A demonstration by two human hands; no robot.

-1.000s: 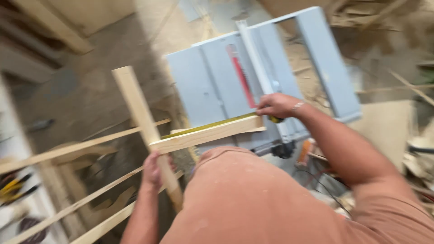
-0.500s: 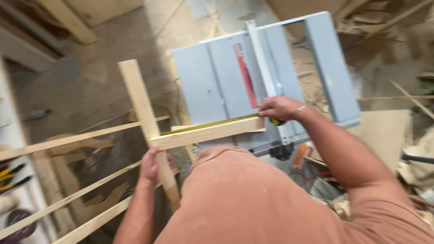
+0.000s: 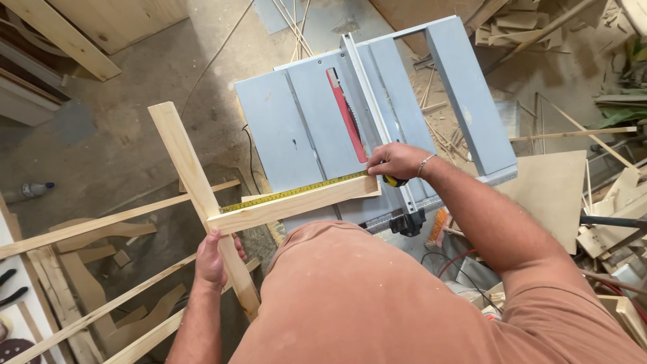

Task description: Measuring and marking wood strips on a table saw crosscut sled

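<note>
Left hand [image 3: 214,259] grips the upright wooden bar [image 3: 202,202] of a T-shaped frame; right hand [image 3: 394,162] pinches a yellow tape measure [image 3: 296,194] stretched along the crosspiece [image 3: 296,205] between both hands, over the table saw [image 3: 377,121].

- Tape case [image 3: 394,180]: mostly covered by right hand [image 3: 396,160]; only a yellow-black corner shows.
- Left hand [image 3: 214,259]: palm side hidden behind the upright board [image 3: 202,202].
- Saw bench [image 3: 364,121]: near edge hidden by the cross board [image 3: 296,205] and the person's shirt [image 3: 364,303].
- Pliers [image 3: 10,296]: cut off by left edge.
- Long strips [image 3: 101,222]: ends run out of frame.
- Bottle [image 3: 34,191]: too small to tell more.
</note>
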